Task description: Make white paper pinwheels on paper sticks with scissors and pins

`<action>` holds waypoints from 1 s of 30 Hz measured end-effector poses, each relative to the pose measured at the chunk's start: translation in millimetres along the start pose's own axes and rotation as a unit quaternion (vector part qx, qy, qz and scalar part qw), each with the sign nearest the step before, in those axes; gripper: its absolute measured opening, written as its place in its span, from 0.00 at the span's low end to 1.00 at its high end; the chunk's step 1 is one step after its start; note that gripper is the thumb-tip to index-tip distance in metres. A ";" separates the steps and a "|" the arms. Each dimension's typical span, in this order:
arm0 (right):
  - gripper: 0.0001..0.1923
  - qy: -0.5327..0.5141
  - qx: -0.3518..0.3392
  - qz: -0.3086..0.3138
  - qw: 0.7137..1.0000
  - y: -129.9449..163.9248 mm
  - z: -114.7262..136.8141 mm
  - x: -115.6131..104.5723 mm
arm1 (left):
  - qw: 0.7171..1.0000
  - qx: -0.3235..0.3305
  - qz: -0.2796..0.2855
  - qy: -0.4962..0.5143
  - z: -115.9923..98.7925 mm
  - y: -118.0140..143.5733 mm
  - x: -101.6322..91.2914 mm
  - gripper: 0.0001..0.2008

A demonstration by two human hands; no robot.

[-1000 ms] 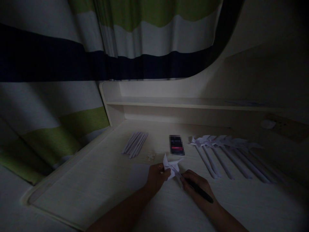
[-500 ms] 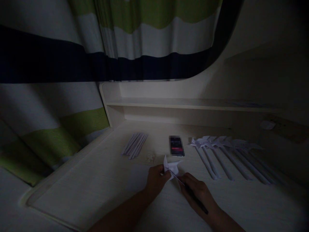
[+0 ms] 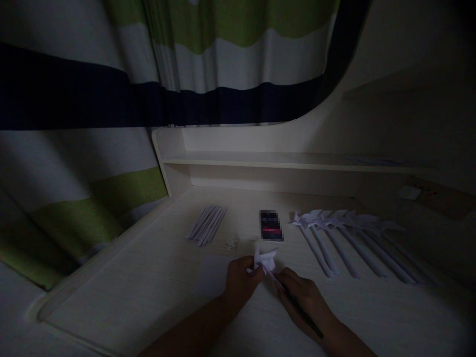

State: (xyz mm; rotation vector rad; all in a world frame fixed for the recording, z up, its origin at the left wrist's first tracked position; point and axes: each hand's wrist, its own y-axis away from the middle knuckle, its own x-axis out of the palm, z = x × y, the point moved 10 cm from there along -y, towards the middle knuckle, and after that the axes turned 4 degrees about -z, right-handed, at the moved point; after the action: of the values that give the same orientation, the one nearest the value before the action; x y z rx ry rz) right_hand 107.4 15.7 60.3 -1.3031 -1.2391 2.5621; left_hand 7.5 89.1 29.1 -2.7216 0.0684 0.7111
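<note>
A white paper pinwheel head [image 3: 268,260] is pinched between the thumb and fingers of my left hand [image 3: 240,280], over the middle of the desk. My right hand [image 3: 307,295] is closed round a slim black-handled tool [image 3: 305,315]. Its thin pale front end points up and left to the centre of the pinwheel head; whether it pierces the paper I cannot tell in the dim light. Just beyond my left hand lie several tiny pale pieces [image 3: 231,243], too small to name. A white paper sheet [image 3: 210,272] lies flat beside that hand.
Several rolled paper sticks [image 3: 206,225] lie in a bundle at the back left. A phone [image 3: 271,225] with a blurred screen lies beyond my hands. Several paper pinwheels on sticks [image 3: 349,248] lie in a row at right. A shelf [image 3: 260,159] and striped curtain [image 3: 238,104] stand behind.
The pinwheel head has tilted and dipped slightly in my left hand. The tool's rear end has shifted a little down and right. The surrounding things stay put.
</note>
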 end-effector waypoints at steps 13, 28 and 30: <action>0.09 -0.052 0.044 0.017 0.998 -2.9 -3.8 0.4 | 1.000 -0.014 0.004 -0.006 2.1 -0.2 2.2 0.11; 0.13 0.105 -0.142 0.038 0.984 4.8 20.1 0.8 | 0.997 0.031 -0.010 -0.072 -6.9 3.3 -3.4 0.10; 0.12 0.049 -0.099 0.003 0.994 2.8 13.0 -3.2 | 0.997 0.024 -0.020 -0.070 -9.6 5.1 -6.1 0.10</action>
State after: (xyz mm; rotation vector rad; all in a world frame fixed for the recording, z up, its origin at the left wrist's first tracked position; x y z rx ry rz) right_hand 101.5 4.3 65.1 -1.4471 -1.5039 2.3973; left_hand 6.0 81.0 38.5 -2.6115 -0.0001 0.8746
